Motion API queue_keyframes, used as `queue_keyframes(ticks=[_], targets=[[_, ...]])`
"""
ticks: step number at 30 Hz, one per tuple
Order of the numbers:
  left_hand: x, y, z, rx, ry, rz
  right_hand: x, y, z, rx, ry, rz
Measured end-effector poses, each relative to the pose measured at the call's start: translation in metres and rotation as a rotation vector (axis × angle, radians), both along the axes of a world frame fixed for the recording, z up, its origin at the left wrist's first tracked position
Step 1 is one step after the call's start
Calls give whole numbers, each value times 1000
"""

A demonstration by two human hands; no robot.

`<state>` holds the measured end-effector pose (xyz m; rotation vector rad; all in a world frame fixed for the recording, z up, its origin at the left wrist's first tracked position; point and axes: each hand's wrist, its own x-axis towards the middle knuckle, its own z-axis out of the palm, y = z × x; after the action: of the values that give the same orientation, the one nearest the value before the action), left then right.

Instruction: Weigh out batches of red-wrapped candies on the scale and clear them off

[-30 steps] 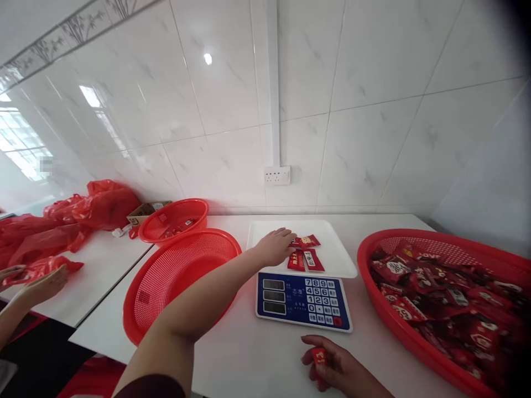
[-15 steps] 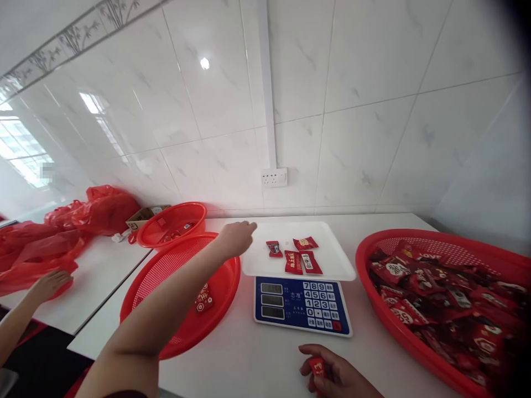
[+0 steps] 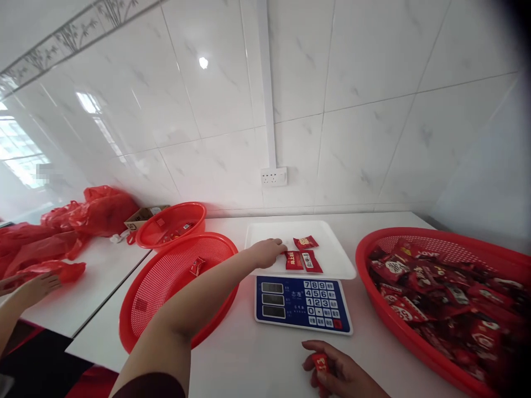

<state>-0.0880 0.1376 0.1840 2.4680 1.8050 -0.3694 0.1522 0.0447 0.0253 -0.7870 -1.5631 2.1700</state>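
My left hand point(image 3: 267, 253) is over the left part of the white scale tray point(image 3: 334, 265), fingers bent down close together; whatever is under them is hidden. Just right of its fingertips lie red candy packets point(image 3: 294, 260), two side by side and another red packet point(image 3: 305, 242) behind them. In front of the tray is the scale's blue keypad panel point(image 3: 290, 315). My right hand point(image 3: 342, 370), near the table's front, is closed around a small red candy packet point(image 3: 321, 362) with pale lettering.
A big red basket point(image 3: 365, 276) full of red packets stands at right. Left of the scale are a red basket point(image 3: 136, 276) with a few packets and a smaller red basket point(image 3: 199, 213) behind. Further left, another person's hand point(image 3: 43, 284) is by red plastic bags point(image 3: 103, 213).
My left hand has come down and right onto the tray, covering the spot where a small dark red candy lay. My right hand stays nearly in place with its packet.
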Motion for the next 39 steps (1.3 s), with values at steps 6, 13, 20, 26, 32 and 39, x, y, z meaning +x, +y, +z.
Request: queue_keyframes(ticks=[6, 13, 20, 26, 32, 39], targets=[[-26, -29, 29, 61, 130, 144, 1, -2, 7, -5, -11, 25], [-43, -73, 64, 27, 162, 153, 0, -1, 14, -31, -32, 132], [22, -20, 13, 88, 28, -234, 1, -1, 11, 17, -13, 54], [33, -8, 9, 85, 78, -220, 4, -1, 13, 16, 11, 27], [-14, -59, 51, 60, 221, 120, 2, -3, 18, 17, -10, 55], [-8, -71, 63, 58, 98, 88, -2, -4, 26, -16, -27, 82]])
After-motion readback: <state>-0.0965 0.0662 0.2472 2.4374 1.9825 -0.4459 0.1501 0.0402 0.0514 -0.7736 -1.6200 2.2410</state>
